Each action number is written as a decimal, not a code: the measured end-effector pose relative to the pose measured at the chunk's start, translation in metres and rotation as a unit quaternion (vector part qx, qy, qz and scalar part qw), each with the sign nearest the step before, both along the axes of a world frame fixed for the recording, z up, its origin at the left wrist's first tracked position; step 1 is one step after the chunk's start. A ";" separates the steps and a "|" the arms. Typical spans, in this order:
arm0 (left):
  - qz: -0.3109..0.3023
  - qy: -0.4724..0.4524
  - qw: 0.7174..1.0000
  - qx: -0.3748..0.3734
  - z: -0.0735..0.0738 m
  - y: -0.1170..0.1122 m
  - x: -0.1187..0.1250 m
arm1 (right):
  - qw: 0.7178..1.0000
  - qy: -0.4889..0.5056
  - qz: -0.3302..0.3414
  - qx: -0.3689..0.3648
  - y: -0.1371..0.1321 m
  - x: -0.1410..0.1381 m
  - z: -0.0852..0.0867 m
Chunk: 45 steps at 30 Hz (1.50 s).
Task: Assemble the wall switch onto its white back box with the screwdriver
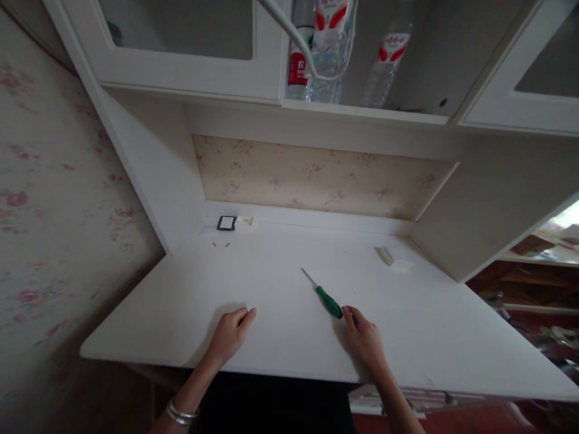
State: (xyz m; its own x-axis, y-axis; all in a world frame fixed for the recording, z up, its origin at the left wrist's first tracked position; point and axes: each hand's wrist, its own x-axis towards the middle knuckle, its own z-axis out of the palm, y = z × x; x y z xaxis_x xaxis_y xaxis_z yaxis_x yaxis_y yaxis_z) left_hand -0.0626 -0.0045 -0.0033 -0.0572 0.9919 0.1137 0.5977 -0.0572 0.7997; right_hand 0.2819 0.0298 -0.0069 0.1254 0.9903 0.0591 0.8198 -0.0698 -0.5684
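Observation:
A screwdriver (330, 302) with a green handle and a thin metal shaft lies slanted on the white desk, its tip toward the back left. My right hand (364, 337) rests on the desk in a loose fist, right beside the handle's end; whether the fingers touch it I cannot tell. To the left, my left hand (231, 331) is closed in a fist on the desktop, apart from the screwdriver, with nothing visible in it. Two tiny dark screws or pins (221, 245) lie farther back, in front of a dark-framed white socket plate (227, 223).
A small white box-like piece (397, 258) sits at the back right of the desk (280, 265). Overhead, an open cupboard shelf holds several plastic bottles (388, 60), and a white cable (289, 27) hangs before it. Side panels and a flowered wall (36, 211) bound the left.

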 end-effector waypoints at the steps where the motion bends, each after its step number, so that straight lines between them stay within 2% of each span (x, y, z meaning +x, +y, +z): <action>1: 0.001 0.001 1.000 0.001 0.000 0.000 0.000 | 1.000 -0.004 0.001 -0.003 0.001 0.000 0.000; 11: 0.007 0.007 1.000 -0.003 0.007 0.001 0.001 | 0.999 -0.032 0.001 -0.027 0.002 0.000 0.002; 45: 0.009 -0.014 1.000 -0.001 0.007 0.003 0.002 | 0.999 -0.044 0.012 -0.024 0.005 0.002 -0.002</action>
